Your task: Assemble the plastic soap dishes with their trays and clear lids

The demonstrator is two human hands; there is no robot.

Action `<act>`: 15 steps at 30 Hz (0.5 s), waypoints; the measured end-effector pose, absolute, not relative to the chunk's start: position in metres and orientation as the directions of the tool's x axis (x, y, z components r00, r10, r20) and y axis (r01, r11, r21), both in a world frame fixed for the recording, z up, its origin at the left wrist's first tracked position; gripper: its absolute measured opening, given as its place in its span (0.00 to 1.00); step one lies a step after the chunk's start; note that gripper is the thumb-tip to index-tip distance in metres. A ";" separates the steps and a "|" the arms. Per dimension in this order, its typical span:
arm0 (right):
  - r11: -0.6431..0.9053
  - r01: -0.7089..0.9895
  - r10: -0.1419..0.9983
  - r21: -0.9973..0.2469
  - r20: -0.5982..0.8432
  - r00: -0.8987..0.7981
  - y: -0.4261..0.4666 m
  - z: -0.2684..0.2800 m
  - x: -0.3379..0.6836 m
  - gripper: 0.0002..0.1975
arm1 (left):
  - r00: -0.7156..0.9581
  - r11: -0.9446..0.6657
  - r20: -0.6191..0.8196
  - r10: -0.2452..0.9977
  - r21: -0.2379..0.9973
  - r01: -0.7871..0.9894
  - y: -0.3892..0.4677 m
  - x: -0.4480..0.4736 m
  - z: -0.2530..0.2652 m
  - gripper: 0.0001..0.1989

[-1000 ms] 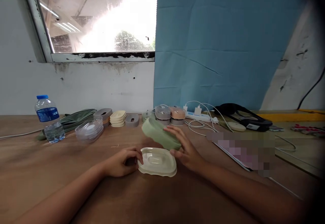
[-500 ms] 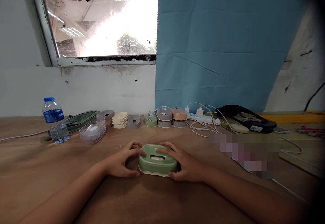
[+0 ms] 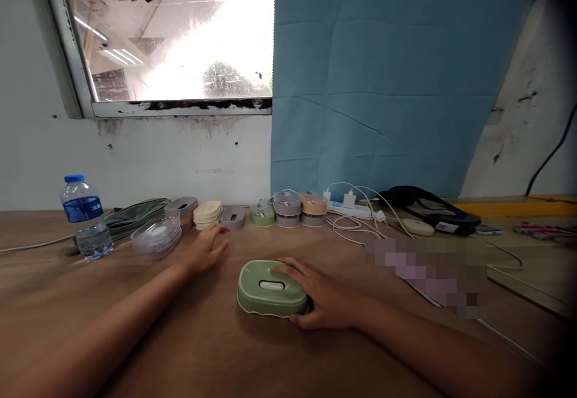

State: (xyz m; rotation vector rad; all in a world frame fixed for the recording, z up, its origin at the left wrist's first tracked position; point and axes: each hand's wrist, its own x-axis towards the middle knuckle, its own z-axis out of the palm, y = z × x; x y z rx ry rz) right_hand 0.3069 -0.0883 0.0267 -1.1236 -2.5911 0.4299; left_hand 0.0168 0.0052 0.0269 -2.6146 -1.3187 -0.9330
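Plastic, smooth and sage green, forms the rounded-oblong box cover that sits on the wood-grained table, front and centre, its top pierced by a slot where something pale shows, its lower edge wavy. The right hand covers its right end, hiding it; the grip is closed about the cover, thumb at the front edge, fingers over the top. The left hand, smeared by blur, is near a stack of cream trays and hides part of its base; its grip looks loosely wide, and whether a fingertip touches the stack cannot be told. Clear, glossy tubs nearby blend into one another. A pixelated patch masks what lies at right. Both forearms are cut off below.
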 end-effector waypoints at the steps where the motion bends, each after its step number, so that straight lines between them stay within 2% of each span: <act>1: 0.652 0.658 0.741 -0.378 0.134 -0.658 -0.088 0.027 0.307 0.40 | 0.408 -0.552 0.557 0.723 0.112 0.826 0.020 0.015 0.029 0.13; 4: 0.639 0.672 0.750 -0.373 0.109 -0.653 -0.088 0.027 0.308 0.40 | 0.297 -0.401 0.570 0.766 0.062 0.914 0.059 0.011 0.035 0.14; 10: 0.654 0.663 0.740 -0.365 0.129 -0.660 -0.086 0.025 0.309 0.40 | 0.174 -0.220 0.530 0.830 0.024 0.975 0.080 0.012 0.053 0.17; 15: 0.669 0.648 0.727 -0.364 0.141 -0.672 -0.085 0.024 0.310 0.40 | 0.006 -0.054 0.446 0.895 0.094 0.994 0.075 -0.017 0.076 0.10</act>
